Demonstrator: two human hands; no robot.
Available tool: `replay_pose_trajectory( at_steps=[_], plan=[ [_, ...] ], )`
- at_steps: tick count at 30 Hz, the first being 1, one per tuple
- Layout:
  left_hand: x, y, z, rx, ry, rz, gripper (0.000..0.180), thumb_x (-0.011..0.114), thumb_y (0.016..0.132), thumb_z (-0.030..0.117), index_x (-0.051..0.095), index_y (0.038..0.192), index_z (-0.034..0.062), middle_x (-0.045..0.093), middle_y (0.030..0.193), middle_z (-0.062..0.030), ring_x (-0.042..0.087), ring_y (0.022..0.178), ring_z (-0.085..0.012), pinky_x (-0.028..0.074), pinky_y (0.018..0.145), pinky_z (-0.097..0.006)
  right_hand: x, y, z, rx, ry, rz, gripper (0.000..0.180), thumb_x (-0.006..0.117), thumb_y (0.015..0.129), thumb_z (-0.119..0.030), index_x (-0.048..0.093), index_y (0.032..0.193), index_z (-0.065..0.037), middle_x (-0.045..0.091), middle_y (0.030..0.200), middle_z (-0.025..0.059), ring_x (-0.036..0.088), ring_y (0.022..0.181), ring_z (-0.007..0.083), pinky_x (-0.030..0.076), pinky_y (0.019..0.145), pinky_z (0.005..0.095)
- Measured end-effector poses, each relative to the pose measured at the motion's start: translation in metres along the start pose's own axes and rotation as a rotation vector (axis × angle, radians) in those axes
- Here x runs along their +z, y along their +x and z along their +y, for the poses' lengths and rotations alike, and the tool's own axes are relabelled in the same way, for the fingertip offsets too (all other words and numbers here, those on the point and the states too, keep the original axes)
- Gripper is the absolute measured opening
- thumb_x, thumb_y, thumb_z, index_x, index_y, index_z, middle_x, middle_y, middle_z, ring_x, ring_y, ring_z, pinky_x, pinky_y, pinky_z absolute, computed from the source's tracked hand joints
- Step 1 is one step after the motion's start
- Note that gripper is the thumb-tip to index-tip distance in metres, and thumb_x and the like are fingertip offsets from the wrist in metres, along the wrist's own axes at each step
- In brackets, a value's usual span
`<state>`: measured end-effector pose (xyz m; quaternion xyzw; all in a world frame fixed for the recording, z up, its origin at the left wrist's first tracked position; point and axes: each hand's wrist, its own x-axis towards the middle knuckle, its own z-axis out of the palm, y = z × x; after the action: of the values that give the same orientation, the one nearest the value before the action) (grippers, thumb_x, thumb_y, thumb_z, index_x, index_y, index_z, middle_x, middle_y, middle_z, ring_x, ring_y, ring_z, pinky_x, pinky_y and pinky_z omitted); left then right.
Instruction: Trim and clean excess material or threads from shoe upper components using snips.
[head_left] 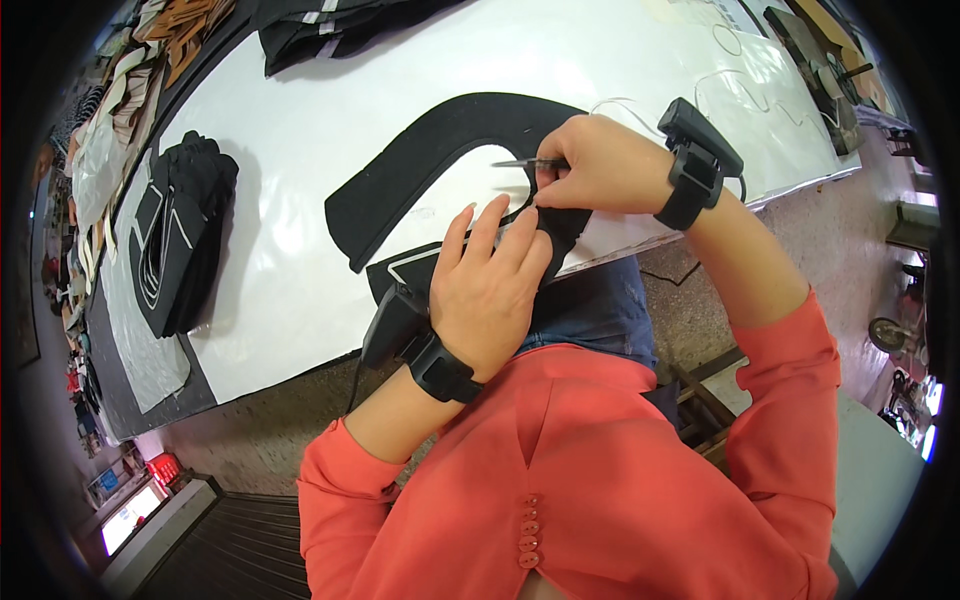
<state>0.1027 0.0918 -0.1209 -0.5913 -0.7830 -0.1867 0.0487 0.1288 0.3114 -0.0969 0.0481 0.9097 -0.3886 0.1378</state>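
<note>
Where the right hand (600, 165) closes on a pair of small scissors (525, 163), the blades point leftward, their long axis running roughly level across the picture toward the inner curve of the black fabric piece (440, 150). Fingers pinched tight around the handles; wrist bent inward, a black wrist-worn device (697, 160) strapped on it.

Left hand (487, 290): laid flat, fingers extended and together, pressing the near end of the same fabric piece against the bench (290, 290) (no object gripped). It lies just below and left of the right hand, fingertips almost touching it. A matching black wrist device (425, 355) sits on this forearm.

Fabric piece: black, curved like a broad hook, arching from the hands up and round to the left, down toward the bench's near edge. The right hand is the nearer one to the cut line.

Surroundings: white sheet covering the bench; stack of black pieces with white trim (180, 230) well apart to the left; further dark pieces (330, 30) at the far edge; orange sleeves at the lower edge.
</note>
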Motion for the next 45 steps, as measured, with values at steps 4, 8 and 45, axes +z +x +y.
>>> replay_pose_trajectory(
  at_steps=[4,8,45],
  plan=[
    [0.004,0.003,0.002,-0.027,-0.024,-0.014,0.036,0.066,0.073,0.000,0.062,0.108,0.0068,0.061,0.125,-0.0065,0.051,0.127,-0.0312,0.039,0.108,-0.050,-0.007,0.002,-0.003,0.084,0.004,-0.031,0.023,0.071,0.073,-0.022,0.068,0.077,0.000,0.061,0.063,0.0109,0.058,0.058,0.0201,0.047,0.058,0.0323],
    [0.004,0.006,0.002,-0.024,-0.001,0.006,0.034,0.065,0.075,0.000,0.062,0.108,0.0070,0.061,0.127,-0.0062,0.051,0.128,-0.0309,0.037,0.109,-0.051,-0.013,0.011,-0.002,0.045,-0.057,-0.030,0.022,0.072,0.073,-0.022,0.068,0.077,0.000,0.062,0.064,0.0106,0.060,0.059,0.0194,0.048,0.059,0.0319],
    [-0.014,-0.015,-0.024,0.103,-0.094,-0.002,0.013,0.060,0.083,0.008,0.068,0.093,0.0105,0.068,0.119,-0.0001,0.058,0.121,-0.0248,0.043,0.105,-0.047,0.019,-0.008,-0.013,-0.008,-0.041,0.022,0.023,0.071,0.074,-0.021,0.068,0.075,0.001,0.061,0.061,0.0151,0.060,0.057,0.0269,0.048,0.057,0.0352]
  ],
)
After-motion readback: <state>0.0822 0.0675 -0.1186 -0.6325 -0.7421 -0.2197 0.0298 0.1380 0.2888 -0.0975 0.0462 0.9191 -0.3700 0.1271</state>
